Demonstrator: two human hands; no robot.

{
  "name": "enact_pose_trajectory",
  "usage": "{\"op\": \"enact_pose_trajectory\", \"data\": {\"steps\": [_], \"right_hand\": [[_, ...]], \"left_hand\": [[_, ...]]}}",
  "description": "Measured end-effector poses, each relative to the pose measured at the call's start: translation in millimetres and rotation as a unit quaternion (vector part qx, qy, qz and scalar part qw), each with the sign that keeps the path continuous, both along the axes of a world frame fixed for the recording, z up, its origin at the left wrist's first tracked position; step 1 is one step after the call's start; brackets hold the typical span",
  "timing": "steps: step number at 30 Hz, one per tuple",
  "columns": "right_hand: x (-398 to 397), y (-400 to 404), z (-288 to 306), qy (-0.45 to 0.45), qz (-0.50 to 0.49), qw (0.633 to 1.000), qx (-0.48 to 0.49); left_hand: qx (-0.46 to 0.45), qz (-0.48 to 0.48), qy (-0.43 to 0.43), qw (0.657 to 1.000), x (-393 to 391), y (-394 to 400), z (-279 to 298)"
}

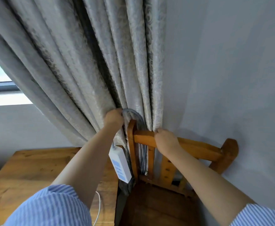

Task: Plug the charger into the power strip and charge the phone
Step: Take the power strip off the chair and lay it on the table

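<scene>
Between the wooden table [35, 168] on the left and the wooden slat-backed chair [190, 149] on the right there is only a narrow dark gap, and the white rectangular power strip [119, 165] hangs in it, tilted, its lower end just over the table's right edge. Its face shows rows of pale blue sockets; a grey cable leaves its top end. Behind it, the grey patterned curtain [84, 62] falls in heavy folds and crowds the chair's left post, leaving little room there. A bundle of grey cable [133, 114] loops over the chair's top rail beside that post and runs down behind the slats.

The left hand [114, 118] is closed on the cable loop at the curtain's edge, fingers curled round it, just above the chair post. The right hand [166, 141] lies over the chair's top rail, fingers bent down round its far side, gripping the rail where the curtain's last fold meets it. Both forearms are bare, with blue-and-white striped sleeves [52, 207] at the bottom.

The chair back stands against the pale wall [231, 70], its right post touching it. A thin white wire [98, 207] lies on the table near its right edge. At far left a window sill [3, 98] shows past the curtain.
</scene>
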State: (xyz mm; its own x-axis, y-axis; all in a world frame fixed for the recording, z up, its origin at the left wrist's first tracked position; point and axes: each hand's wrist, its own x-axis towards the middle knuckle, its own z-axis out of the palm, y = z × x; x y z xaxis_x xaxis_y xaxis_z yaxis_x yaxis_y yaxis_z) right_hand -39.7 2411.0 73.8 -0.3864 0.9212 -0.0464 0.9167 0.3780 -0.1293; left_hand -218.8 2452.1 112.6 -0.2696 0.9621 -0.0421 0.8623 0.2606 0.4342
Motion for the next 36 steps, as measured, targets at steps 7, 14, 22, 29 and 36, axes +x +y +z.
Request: {"op": "enact_pose_trajectory", "data": {"steps": [7,14,22,29,36], "right_hand": [[1,2,-4,0.021,-0.007,1.000,0.017],[-7,-9,-9,-0.027,-0.039,0.999,0.017],[-41,-54,-21,0.000,-0.039,0.999,0.025],[-140,-133,-10,0.177,0.110,0.970,-0.128],[-214,-212,0,0.295,0.084,0.927,-0.215]], "left_hand": [[-0.002,-0.007,-0.016,1.000,-7,-26,-30],[-0.005,-0.031,-0.047,0.998,-25,-60,-27],[0.067,-0.035,-0.116,0.990,-99,-159,-7],[0.084,-0.072,-0.151,0.982,-164,-248,8],[0.065,-0.119,-0.169,0.976,-238,-324,11]]}}
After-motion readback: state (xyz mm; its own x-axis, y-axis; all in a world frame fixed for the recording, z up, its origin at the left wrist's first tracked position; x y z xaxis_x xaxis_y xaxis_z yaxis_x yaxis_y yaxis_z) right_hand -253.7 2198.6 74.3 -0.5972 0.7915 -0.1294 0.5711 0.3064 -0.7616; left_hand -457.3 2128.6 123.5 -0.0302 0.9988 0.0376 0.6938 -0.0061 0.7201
